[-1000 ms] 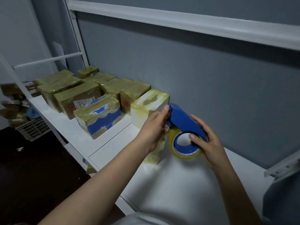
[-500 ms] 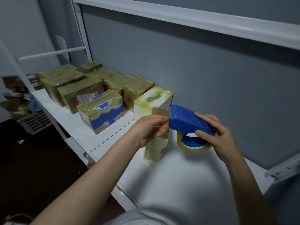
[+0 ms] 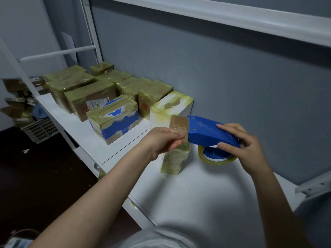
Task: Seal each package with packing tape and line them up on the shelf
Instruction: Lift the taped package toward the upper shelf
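Partly blocking the tall taped package (image 3: 172, 106) mid-frame on the shelf (image 3: 197, 203), pinching a brown cardboard tab (image 3: 179, 123) with the left hand (image 3: 161, 141) at the nose of the tape dispenser (image 3: 204, 132), curling the right hand (image 3: 246, 151) round its body, half covering the roll (image 3: 217, 161).

A blue dispenser (image 3: 206, 133) with yellowish tape (image 3: 217, 159) is seen; at nine o'clock, a blue-and-white box (image 3: 116, 120) is shown.

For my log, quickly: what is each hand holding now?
Left hand: pinches the small package.
Right hand: grips the blue tape dispenser.
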